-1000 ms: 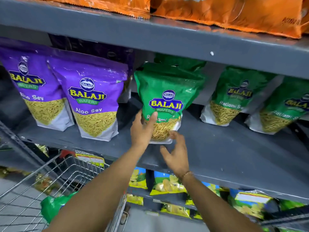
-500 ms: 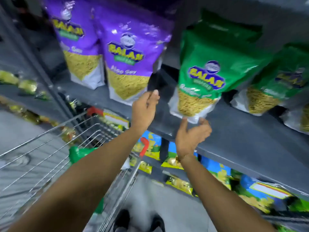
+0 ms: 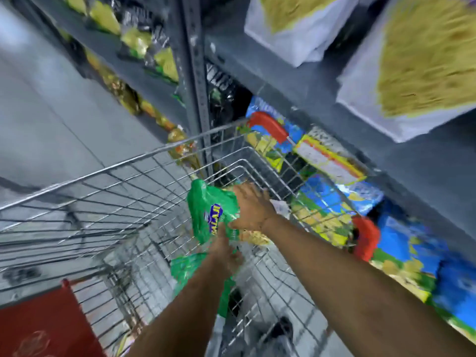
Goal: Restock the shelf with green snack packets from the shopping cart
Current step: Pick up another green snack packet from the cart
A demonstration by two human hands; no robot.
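I look down into the wire shopping cart (image 3: 144, 157). A green snack packet (image 3: 210, 210) with a blue and yellow logo is lifted inside it. My right hand (image 3: 253, 211) grips the packet's right side. My left hand (image 3: 226, 249) holds its lower end, though blur hides the fingers. Under my left forearm a second green packet (image 3: 185, 271) lies in the cart. The grey shelf (image 3: 309, 83) runs across the upper right, above and beyond the cart.
Two sev packets with white bottoms (image 3: 296, 29) (image 3: 425, 73) stand on the grey shelf. Blue and yellow packets (image 3: 412, 253) fill the lower shelf right of the cart. A shelf upright (image 3: 195, 73) stands beyond the cart. The cart's red flap (image 3: 38, 325) is at lower left.
Both hands left the green packet standing on the shelf and dropped into the cart, closing on another green packet. My view swung down from the shelf to the cart.
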